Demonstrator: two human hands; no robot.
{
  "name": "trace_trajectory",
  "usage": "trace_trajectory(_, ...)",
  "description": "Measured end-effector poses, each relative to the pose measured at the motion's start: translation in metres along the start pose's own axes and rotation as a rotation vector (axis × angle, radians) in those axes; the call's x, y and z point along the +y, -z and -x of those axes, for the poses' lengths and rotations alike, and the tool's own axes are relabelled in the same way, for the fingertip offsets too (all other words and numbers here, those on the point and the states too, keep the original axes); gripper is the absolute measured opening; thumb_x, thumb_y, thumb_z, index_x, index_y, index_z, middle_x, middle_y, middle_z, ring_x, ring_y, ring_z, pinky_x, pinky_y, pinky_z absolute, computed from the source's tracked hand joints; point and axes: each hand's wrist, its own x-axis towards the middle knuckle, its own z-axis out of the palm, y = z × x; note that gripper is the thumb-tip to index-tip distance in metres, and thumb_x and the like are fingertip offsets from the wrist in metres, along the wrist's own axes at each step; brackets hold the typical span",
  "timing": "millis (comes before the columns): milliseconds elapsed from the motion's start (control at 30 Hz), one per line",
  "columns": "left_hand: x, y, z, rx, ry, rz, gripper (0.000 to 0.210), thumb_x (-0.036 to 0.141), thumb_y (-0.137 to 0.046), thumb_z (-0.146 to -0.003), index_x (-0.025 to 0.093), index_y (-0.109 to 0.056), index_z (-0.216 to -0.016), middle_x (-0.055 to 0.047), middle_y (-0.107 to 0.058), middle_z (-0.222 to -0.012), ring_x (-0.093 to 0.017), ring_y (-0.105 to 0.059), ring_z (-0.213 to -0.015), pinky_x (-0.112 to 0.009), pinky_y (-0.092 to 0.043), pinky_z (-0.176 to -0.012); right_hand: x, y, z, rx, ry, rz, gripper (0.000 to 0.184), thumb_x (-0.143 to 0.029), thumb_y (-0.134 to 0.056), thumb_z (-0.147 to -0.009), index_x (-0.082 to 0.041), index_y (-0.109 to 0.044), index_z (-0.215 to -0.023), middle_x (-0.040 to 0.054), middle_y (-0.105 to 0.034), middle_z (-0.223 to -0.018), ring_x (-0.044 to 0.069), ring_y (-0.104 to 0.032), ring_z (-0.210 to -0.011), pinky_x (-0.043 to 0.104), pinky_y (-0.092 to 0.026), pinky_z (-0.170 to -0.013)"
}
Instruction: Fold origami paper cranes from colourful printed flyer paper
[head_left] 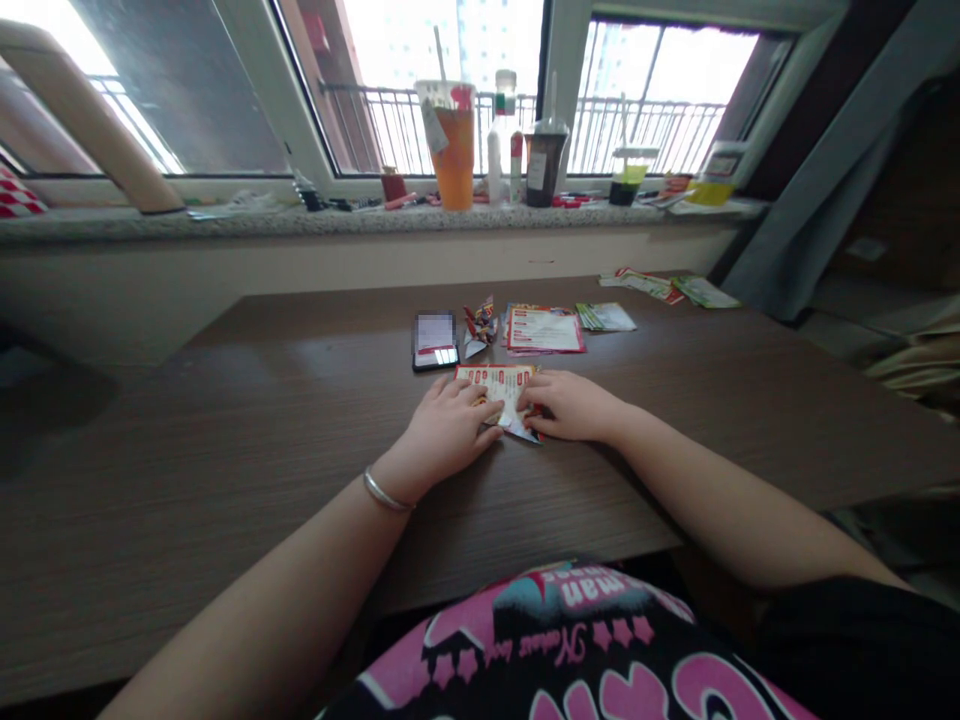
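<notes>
A printed leaflet [504, 380], white with red labels, lies on the table with its lower edge folded into slanting corners. My left hand [452, 420] rests flat on its left part, fingers spread, a silver bangle at the wrist. At the right edge, my right hand [566, 404] has its fingers bent and closed on the paper; the fingertips partly hide the fold. Just beyond the leaflet stand a folded paper piece [480, 325] in mixed colours and a stack of similar leaflets [545, 330]. A phone [435, 341] with its screen lit lies beyond my left hand.
Green-and-white cards [606, 317] lie right of the stack, with more leaflets [649, 285] at the table's far right corner. On the windowsill [337, 222] stand an orange drink cup [454, 150], a dark drink cup [544, 165], bottles and small items.
</notes>
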Motion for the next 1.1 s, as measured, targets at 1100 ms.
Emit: trace_trajectory(1100, -0.016, -0.006, -0.002, -0.03, 0.024, -0.002, 0.029, 0.025, -0.053, -0.092, 0.024, -0.063, -0.119, -0.009, -0.061, -0.126, -0.026, -0.058, -0.113, -0.041, -0.045, -0.096, 0.013, -0.007, 0.005, 0.025, 0.11, 0.004, 0.049, -0.021, -0.062, -0.075, -0.018, -0.063, -0.124, 0.0105, -0.055, -0.139, 0.027, -0.044, -0.132, 0.045, -0.034, -0.111)
